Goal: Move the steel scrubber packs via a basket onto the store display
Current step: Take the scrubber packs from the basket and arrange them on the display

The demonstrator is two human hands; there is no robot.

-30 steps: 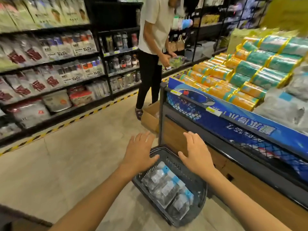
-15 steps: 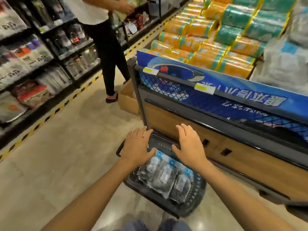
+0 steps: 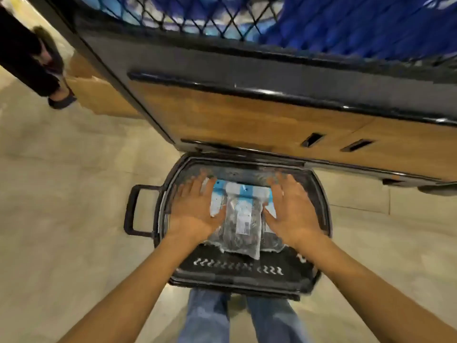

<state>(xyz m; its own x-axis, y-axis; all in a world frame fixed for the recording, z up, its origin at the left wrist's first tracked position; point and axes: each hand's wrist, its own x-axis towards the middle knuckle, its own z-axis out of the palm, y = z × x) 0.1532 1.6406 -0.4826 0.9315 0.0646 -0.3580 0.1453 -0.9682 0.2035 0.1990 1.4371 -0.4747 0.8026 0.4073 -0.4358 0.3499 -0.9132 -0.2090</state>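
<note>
A dark plastic basket (image 3: 237,276) stands on the floor right in front of my legs, against the foot of the store display (image 3: 247,120). Clear steel scrubber packs (image 3: 241,220) with blue-and-white header cards lie in a stack inside it. My left hand (image 3: 194,210) reaches into the basket on the left side of the packs, fingers straight and spread. My right hand (image 3: 293,210) mirrors it on the right side of the packs, fingers straight too. Neither hand grips anything. Both hands cover the outer packs.
The display has a wooden front panel, a black rail (image 3: 247,89) and blue mesh (image 3: 222,18) above. The basket's handle (image 3: 134,210) sticks out to the left. A cardboard box (image 3: 99,95) and another person's foot (image 3: 60,99) are at the left. Beige floor tiles surround the basket.
The view has tipped steeply down toward the basket. Both hands have dropped from above the rim into the basket, either side of the packs. The upper display shelf left the view.
</note>
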